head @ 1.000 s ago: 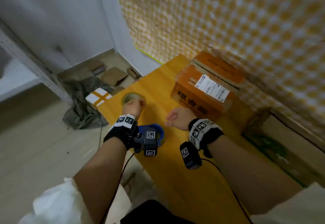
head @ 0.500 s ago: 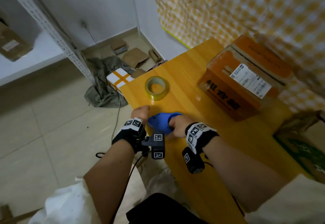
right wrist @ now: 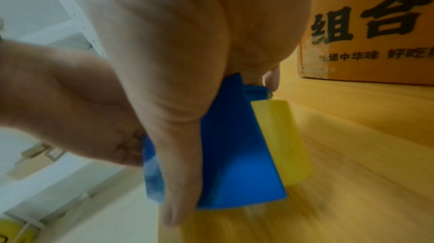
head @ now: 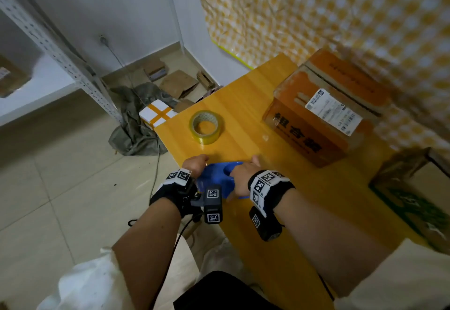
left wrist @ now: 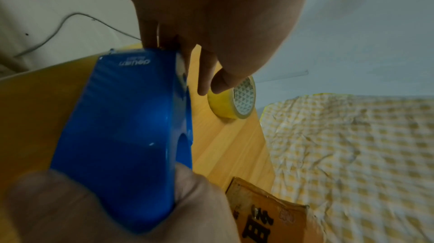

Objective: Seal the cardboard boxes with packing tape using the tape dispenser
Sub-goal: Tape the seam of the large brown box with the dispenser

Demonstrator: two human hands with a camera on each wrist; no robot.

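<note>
A blue tape dispenser [head: 214, 178] sits at the near left edge of the yellow wooden table [head: 316, 200], held between both hands. My left hand [head: 196, 162] pinches its far end with the fingertips, seen from above in the left wrist view [left wrist: 187, 42] over the blue shell [left wrist: 126, 135]. My right hand [head: 243, 173] grips the body from the right [right wrist: 187, 98]. A yellow roll edge [right wrist: 281, 135] shows beside the blue shell [right wrist: 234, 163]. A loose tape roll [head: 205, 126] lies flat farther along the table. An orange-brown cardboard box [head: 316, 120] with a white label stands at the back right.
A second box with green print [head: 414, 200] stands at the table's right edge. A yellow checked cloth [head: 341, 17] hangs behind. On the floor to the left lie a white parcel with orange tape [head: 157, 114], grey cloth [head: 134, 127] and cardboard scraps. A metal shelf post [head: 60, 49] stands far left.
One second ago my left hand was at the loose tape roll and my right hand was a fist. Both hands have since come back onto the blue dispenser and hold it.
</note>
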